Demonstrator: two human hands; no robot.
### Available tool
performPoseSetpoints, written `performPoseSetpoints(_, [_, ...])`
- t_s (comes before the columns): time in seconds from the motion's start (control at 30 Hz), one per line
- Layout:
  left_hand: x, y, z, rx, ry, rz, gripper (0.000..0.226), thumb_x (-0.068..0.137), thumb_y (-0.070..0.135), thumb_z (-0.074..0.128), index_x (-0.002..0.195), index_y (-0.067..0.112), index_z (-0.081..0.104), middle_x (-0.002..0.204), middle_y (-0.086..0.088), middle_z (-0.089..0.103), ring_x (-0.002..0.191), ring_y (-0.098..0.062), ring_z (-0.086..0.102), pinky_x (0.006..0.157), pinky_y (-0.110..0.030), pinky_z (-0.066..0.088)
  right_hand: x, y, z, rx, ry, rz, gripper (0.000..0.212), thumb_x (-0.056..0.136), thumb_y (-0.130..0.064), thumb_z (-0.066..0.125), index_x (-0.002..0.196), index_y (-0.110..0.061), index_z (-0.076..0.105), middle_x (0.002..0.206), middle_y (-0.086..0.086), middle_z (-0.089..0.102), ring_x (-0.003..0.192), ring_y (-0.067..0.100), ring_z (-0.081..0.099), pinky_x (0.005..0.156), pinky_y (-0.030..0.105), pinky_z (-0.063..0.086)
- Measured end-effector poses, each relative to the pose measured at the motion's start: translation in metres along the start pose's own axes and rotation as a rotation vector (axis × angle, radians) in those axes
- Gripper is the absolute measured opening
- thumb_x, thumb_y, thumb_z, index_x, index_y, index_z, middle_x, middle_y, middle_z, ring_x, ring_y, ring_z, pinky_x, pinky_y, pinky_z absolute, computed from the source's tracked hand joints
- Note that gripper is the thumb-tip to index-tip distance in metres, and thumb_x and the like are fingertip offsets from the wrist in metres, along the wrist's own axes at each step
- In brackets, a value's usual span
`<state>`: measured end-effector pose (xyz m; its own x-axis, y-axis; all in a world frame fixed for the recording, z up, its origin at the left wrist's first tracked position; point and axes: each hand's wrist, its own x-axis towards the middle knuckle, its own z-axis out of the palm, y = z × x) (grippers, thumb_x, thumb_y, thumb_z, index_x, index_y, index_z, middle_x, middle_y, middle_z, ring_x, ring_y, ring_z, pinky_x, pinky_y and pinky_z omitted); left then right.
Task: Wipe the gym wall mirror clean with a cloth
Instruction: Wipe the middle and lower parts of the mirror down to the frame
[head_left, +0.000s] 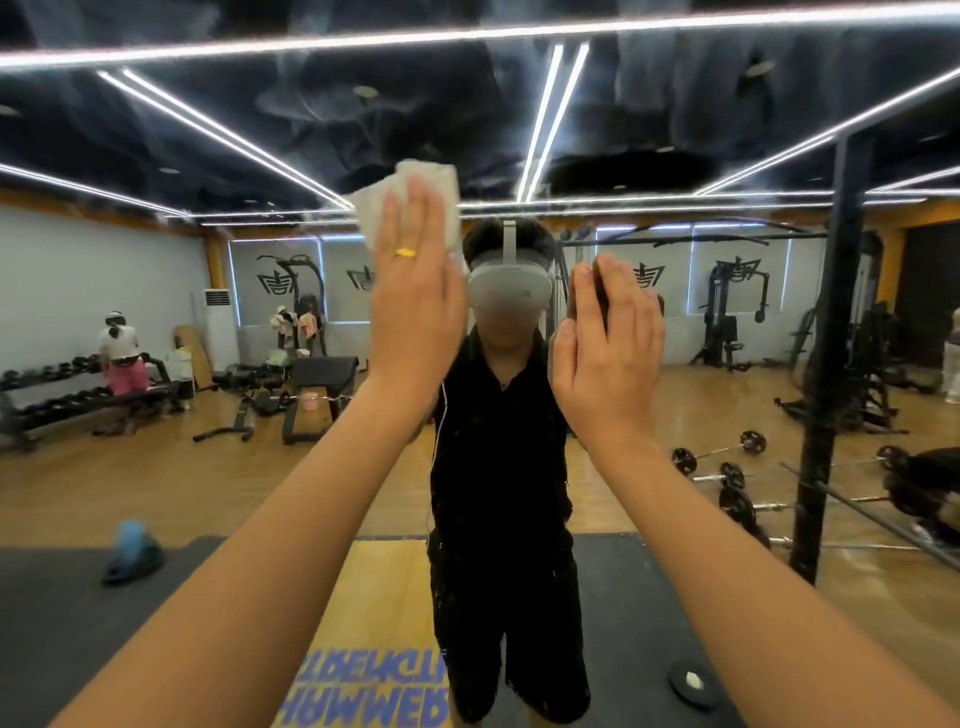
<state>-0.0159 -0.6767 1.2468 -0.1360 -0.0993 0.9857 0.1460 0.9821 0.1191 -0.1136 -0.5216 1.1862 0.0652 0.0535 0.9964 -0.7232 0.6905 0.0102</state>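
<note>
View: head camera, the only one I had; it faced straight into the mirror (208, 156), which filled the frame.
Left hand (415, 291): raised, fingers straight and close together, palm laid flat on the cloth (428, 179) and pressing it to the glass. Nothing curled round it. A yellow ring (404, 253) sat on one finger.
Cloth: white, crumpled, high on the mirror just left of centre. It showed above and on both sides of the fingers, and its lower right edge touched the reflected headset (509, 286).
Right hand (608, 353): also raised, flat and spread open, holding nothing. Its fingertips (584, 275) met their own reflection, so I took it as touching the glass. It stood lower than the left hand and apart from the cloth.
Glass condition: hazy swirl marks (467, 93) across the upper part, over the reflected dark ceiling and light strips (550, 114).
Reflection, centre: my operator's figure (498, 441) in black clothes, between the two forearms.
Reflection, left: dumbbell rack (78, 395) with a second person (122, 353) bent at it; benches nearby.
Reflection, right: black upright post (831, 338), barbells (727, 457) on the wooden floor.
Lower left: a blue object (132, 551) on the dark mat, too blurred to identify.
Bottom centre: mirrored floor lettering (363, 696).
</note>
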Motion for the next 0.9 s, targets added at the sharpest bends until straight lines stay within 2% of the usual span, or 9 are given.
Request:
performPoseSetpoints(0.07, [0.013,0.015,0.011,0.021,-0.028,0.11,0.055,0.11,0.023,0.032,0.163,0.01,0.024,0.172,-0.008,0.017,0.159,-0.029,0.01,0.124,-0.032,0.009,0.0,0.002,0.0,0.002,0.008,-0.006,0.051,0.106,-0.019,0.046,0.154,-0.005,0.042,0.159,0.018,0.04,0.151,0.028,0.029,0.127,0.048,0.017])
performPoseSetpoints(0.23, [0.012,-0.012,0.001,0.166,-0.071,0.323,0.053,0.108,0.012,0.042,0.16,0.007,0.031,0.167,-0.015,0.028,0.156,-0.034,0.02,0.122,-0.053,0.03,0.0,0.003,0.002,0.0,0.01,-0.012,0.051,0.106,-0.018,0.048,0.154,-0.005,0.042,0.159,0.019,0.04,0.15,0.029,0.03,0.128,0.048,0.018])
performPoseSetpoints(0.33, [-0.013,-0.055,-0.027,0.158,-0.085,0.166,0.054,0.11,0.015,0.037,0.163,0.015,0.025,0.171,-0.003,0.019,0.158,-0.024,0.013,0.121,-0.05,0.028,0.0,0.004,0.003,-0.009,0.0,-0.007,0.052,0.105,-0.017,0.05,0.155,-0.005,0.041,0.159,0.018,0.039,0.15,0.029,0.031,0.128,0.046,0.016])
performPoseSetpoints(0.43, [-0.027,-0.072,-0.043,0.116,-0.044,0.002,0.054,0.112,0.016,0.036,0.164,0.019,0.023,0.173,0.002,0.015,0.16,-0.015,0.006,0.126,-0.044,0.025,-0.002,0.003,0.003,-0.02,-0.003,-0.005,0.053,0.105,-0.017,0.05,0.156,-0.005,0.04,0.16,0.017,0.037,0.151,0.03,0.031,0.129,0.046,0.015])
performPoseSetpoints(0.53, [-0.013,-0.044,-0.027,0.059,0.041,-0.143,0.058,0.11,0.02,0.033,0.166,0.022,0.017,0.173,0.008,0.006,0.16,-0.019,0.005,0.119,-0.047,0.04,-0.001,0.003,0.004,-0.024,0.001,-0.005,0.053,0.105,-0.017,0.05,0.156,-0.005,0.041,0.161,0.017,0.038,0.151,0.03,0.031,0.128,0.049,0.019])
performPoseSetpoints(0.6, [-0.002,-0.013,-0.013,0.004,0.05,-0.146,0.062,0.107,0.019,0.034,0.166,0.022,0.015,0.173,0.006,0.005,0.16,-0.025,0.009,0.112,-0.048,0.048,0.0,0.003,0.004,-0.022,0.006,-0.006,0.052,0.105,-0.017,0.05,0.155,-0.005,0.041,0.16,0.018,0.039,0.151,0.03,0.032,0.127,0.049,0.019])
performPoseSetpoints(0.7, [0.013,0.018,0.004,-0.018,-0.031,0.043,0.058,0.106,0.018,0.036,0.163,0.015,0.026,0.172,-0.005,0.019,0.159,-0.029,0.013,0.119,-0.046,0.038,0.001,0.001,0.004,-0.016,0.007,-0.006,0.051,0.105,-0.017,0.049,0.155,-0.004,0.042,0.16,0.019,0.04,0.15,0.03,0.032,0.126,0.052,0.022])
performPoseSetpoints(0.8, [0.025,0.016,0.009,0.03,-0.059,0.221,0.053,0.107,0.012,0.04,0.159,0.009,0.034,0.168,-0.009,0.028,0.157,-0.032,0.019,0.122,-0.045,0.035,0.002,0.001,0.004,-0.011,0.014,-0.005,0.05,0.106,-0.018,0.048,0.154,-0.005,0.043,0.159,0.019,0.04,0.149,0.031,0.033,0.123,0.054,0.026])
performPoseSetpoints(0.9, [0.017,-0.004,-0.002,0.052,-0.097,0.229,0.054,0.108,0.016,0.037,0.161,0.012,0.032,0.17,-0.004,0.026,0.158,-0.026,0.016,0.123,-0.032,0.024,0.001,0.001,0.003,-0.012,0.009,-0.009,0.05,0.106,-0.019,0.048,0.154,-0.004,0.043,0.159,0.02,0.041,0.15,0.03,0.031,0.124,0.054,0.024])
